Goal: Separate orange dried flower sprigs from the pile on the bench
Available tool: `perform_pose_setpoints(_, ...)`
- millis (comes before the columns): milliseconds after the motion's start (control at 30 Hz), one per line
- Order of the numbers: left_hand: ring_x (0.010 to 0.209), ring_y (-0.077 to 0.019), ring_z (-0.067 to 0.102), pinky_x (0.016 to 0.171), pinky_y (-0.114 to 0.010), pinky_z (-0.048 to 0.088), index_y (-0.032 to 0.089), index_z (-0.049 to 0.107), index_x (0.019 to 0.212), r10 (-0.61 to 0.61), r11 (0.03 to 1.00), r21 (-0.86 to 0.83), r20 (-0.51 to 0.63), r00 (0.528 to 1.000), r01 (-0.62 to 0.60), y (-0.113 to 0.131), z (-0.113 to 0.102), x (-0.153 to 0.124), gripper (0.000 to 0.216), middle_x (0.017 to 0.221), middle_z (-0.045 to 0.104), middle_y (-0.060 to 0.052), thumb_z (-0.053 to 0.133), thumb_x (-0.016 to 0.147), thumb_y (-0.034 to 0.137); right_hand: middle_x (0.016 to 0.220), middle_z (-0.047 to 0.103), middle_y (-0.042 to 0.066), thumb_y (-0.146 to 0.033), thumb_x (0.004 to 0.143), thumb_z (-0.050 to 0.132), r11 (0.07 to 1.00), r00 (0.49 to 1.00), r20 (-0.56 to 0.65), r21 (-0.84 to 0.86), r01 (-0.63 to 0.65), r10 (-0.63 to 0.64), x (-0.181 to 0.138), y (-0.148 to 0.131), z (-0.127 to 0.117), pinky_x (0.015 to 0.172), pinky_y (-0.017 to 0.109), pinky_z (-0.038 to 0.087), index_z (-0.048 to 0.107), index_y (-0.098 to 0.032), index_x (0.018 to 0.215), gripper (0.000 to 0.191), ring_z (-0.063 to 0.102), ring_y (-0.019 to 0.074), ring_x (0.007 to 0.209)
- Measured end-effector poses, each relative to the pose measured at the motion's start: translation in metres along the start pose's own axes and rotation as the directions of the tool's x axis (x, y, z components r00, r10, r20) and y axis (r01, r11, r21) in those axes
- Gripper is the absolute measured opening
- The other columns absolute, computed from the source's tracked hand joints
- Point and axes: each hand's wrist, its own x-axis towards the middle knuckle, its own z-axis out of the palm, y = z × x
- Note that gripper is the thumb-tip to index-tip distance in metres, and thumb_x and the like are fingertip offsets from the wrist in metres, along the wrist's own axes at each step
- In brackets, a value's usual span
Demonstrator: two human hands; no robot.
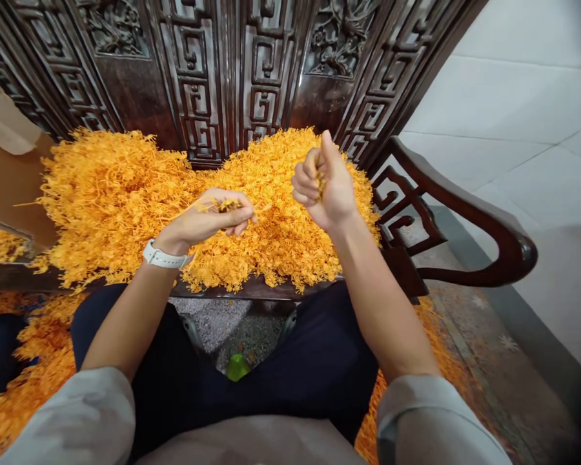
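Note:
A big heap of small, thin, branching orange pieces (271, 168), maybe plastic, covers the seat of a dark carved wooden bench (140, 97). Over the middle of the heap, my left hand (213, 216) is closed with a few orange pieces between thumb and fingers; a white watch band circles that wrist. My right hand (326, 184) is raised above the heap's right side. Its fingers curl into the palm around some orange pieces, while the thumb points up. The hands are apart from each other.
The bench's curved armrest (489, 258) stands at the right, near a white tiled wall (513, 97). A cardboard box (10, 174) sits at the left. More orange pieces (33, 394) lie low on both sides. A green object (237, 367) is on the floor between my knees.

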Motion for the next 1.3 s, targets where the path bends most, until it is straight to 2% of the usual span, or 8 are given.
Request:
perform_pose_setpoints(100,0.047,-0.0115,0.052,0.046,-0.026,0.035,0.021,0.073,0.081,-0.021,0.992,0.126,-0.039,0.999,0.026,-0.001,0.008,0.007,0.028,0.061,0.069,-0.005,0.082,0.086,0.047,0.096,0.062,0.008,-0.086,0.095,0.036,0.902,0.958,-0.166,-0.406,0.148,-0.232,0.005,0.013,-0.003,0.084,0.042,0.055,0.064,-0.023,0.093,0.07,0.063,0.0223,0.095)
perform_pose_setpoints(167,0.042,-0.0085,0.043,0.043,-0.026,0.028,0.02,0.067,0.072,-0.044,0.983,0.176,-0.086,0.995,0.058,-0.003,0.014,0.012,0.034,0.057,0.069,-0.004,0.081,0.086,0.047,0.114,0.063,0.01,-0.08,0.097,0.045,0.826,0.945,-0.092,-0.517,0.224,-0.314,0.001,0.017,0.0,0.098,0.046,0.05,0.067,-0.023,0.103,0.061,0.059,0.0259,0.114)
perform_pose_setpoints(367,0.045,-0.0106,0.05,0.043,-0.025,0.03,0.019,0.069,0.065,-0.014,0.973,0.228,-0.089,0.996,0.034,-0.009,0.022,0.017,0.033,0.057,0.066,-0.005,0.081,0.085,0.042,0.086,0.066,0.002,-0.053,0.096,0.069,0.895,0.904,0.396,-0.33,0.301,-0.158,-0.022,0.006,0.021,0.076,0.033,0.043,0.069,-0.024,0.097,0.03,0.055,0.0166,0.077)
perform_pose_setpoints(567,0.044,-0.0188,0.059,0.045,-0.034,0.047,0.022,0.071,0.056,-0.002,0.998,-0.057,0.232,0.973,0.016,-0.005,0.007,0.003,0.05,0.052,0.063,-0.007,0.092,0.063,0.066,0.067,0.053,-0.002,-0.072,0.094,0.055,0.987,0.909,0.384,0.095,0.133,-0.16,-0.024,0.007,0.03,0.058,0.031,0.042,0.06,-0.027,0.089,0.046,0.046,0.0141,0.06)
perform_pose_setpoints(700,0.036,-0.0118,0.049,0.039,-0.026,0.042,0.022,0.062,0.057,0.134,0.926,-0.341,-0.111,0.985,-0.164,0.014,0.001,-0.006,0.051,0.044,0.049,0.002,0.091,0.07,0.062,0.093,0.065,0.004,-0.073,0.1,0.042,0.977,0.976,0.056,-0.021,0.212,-0.21,0.0,0.017,0.0,0.068,0.038,0.054,0.06,-0.035,0.12,0.046,0.061,0.0213,0.082)
perform_pose_setpoints(900,0.064,-0.0081,0.071,0.055,-0.013,0.052,0.022,0.075,0.095,-0.03,0.876,-0.422,-0.529,0.848,-0.232,0.018,-0.008,0.007,0.007,0.083,0.076,-0.002,0.073,0.098,0.029,0.146,0.053,0.016,-0.066,0.098,0.055,0.808,0.96,-0.099,-0.567,0.161,-0.261,0.014,0.05,-0.018,0.106,0.059,0.05,0.055,-0.028,0.145,0.06,0.051,0.0343,0.136)
perform_pose_setpoints(1067,0.102,-0.0164,0.079,0.079,-0.02,0.063,0.024,0.075,0.111,-0.1,0.831,-0.507,-0.538,0.837,-0.227,0.006,-0.002,0.021,0.015,0.101,0.078,-0.003,0.064,0.102,0.018,0.118,0.071,0.012,-0.067,0.104,0.044,0.913,0.964,0.204,-0.334,0.235,-0.173,-0.014,0.036,0.03,0.101,0.049,0.055,0.069,-0.02,0.124,0.056,0.067,0.0253,0.108)
perform_pose_setpoints(1300,0.121,-0.0119,0.072,0.092,-0.015,0.062,0.027,0.075,0.115,-0.115,0.735,-0.612,-0.536,0.836,-0.291,0.02,-0.004,0.011,0.04,0.111,0.079,-0.004,0.042,0.105,0.006,0.148,0.058,0.02,-0.068,0.091,0.068,0.944,0.925,0.367,-0.261,0.201,-0.096,-0.032,0.049,0.066,0.117,0.055,0.044,0.051,-0.017,0.147,0.078,0.054,0.0335,0.137)
